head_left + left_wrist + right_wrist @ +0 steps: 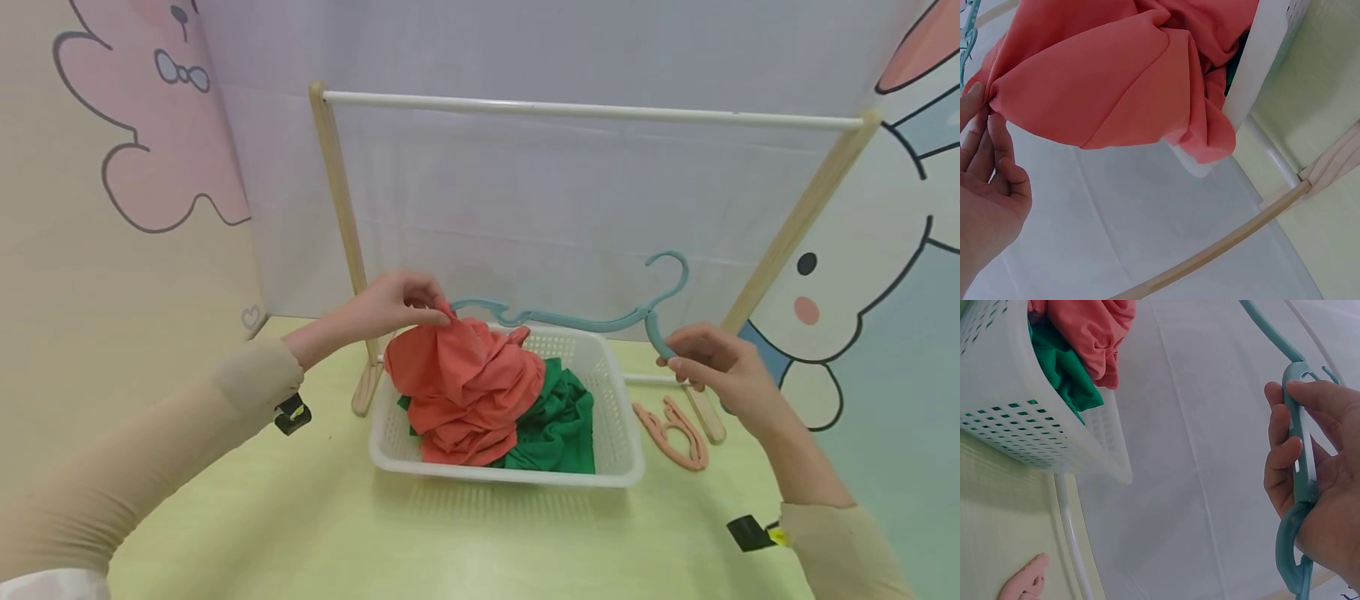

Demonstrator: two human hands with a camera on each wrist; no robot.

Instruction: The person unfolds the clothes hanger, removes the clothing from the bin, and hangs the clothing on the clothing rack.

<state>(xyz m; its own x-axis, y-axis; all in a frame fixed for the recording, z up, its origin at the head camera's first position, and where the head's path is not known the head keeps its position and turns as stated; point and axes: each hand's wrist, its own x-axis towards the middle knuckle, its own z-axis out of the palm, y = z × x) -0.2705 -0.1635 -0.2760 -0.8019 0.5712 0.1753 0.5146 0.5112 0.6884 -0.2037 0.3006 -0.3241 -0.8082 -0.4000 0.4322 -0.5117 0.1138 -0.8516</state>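
Observation:
My left hand [401, 302] pinches the upper edge of a coral-red cloth garment [472, 379] between thumb and fingers. The garment lies bunched in a white plastic basket [510, 477], its top lifted into a peak. In my right hand [723, 379] is a light blue clothes hanger [585, 322], gripped by one arm; the right wrist view shows the fingers curled round the hanger arm [1300, 450]. Its hook points up. The hanger's far arm reaches left behind the garment, close to my left fingertips; whether it touches the cloth, I cannot tell. Beneath the coral garment is green cloth [558, 421].
A clothes rack stands behind the basket, with a white rod [585, 110] between wooden posts. On the yellow-green table [300, 517], right of the basket, lies a folded orange hanger [686, 442]. Panels with cartoon animals stand at both sides.

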